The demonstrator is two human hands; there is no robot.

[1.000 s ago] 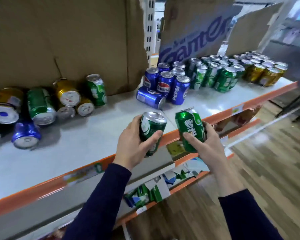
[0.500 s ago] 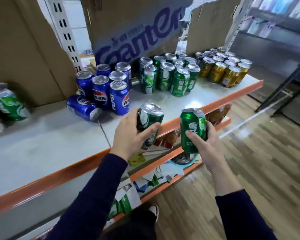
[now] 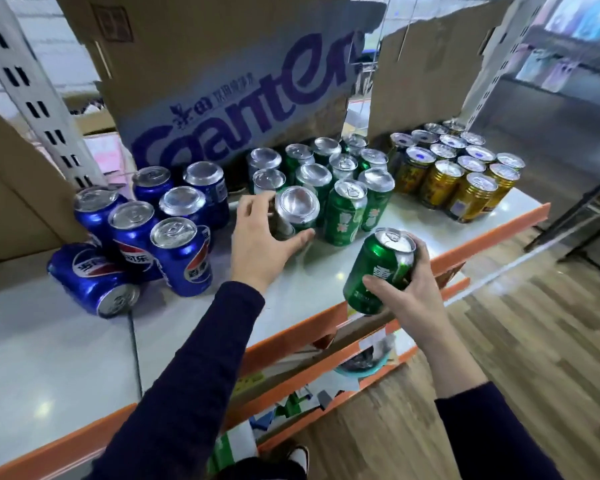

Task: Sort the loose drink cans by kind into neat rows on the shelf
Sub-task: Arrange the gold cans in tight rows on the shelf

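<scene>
Mostly, sorting was done on this stretch of shelf (image 3: pixel 49 358): blue cans (image 3: pixel 177 254), green cans (image 3: pixel 343 216) & gold cans (image 3: pixel 465 188) were stood in three separate blocks, L to R. One green can (image 3: pixel 297 211) was gripped by the left hand (image 3: pixel 260 244), fingers & thumb curled round it, at the green block's front-left corner; whether its base was down couldn't be told. A second green can (image 3: pixel 378 271) was clasped, tilted, by the right hand (image 3: pixel 413 299) over the shelf's front edge, not yet placed. One blue can (image 3: pixel 90 278) was lying on its side, touching the blue block, to be stood up.
</scene>
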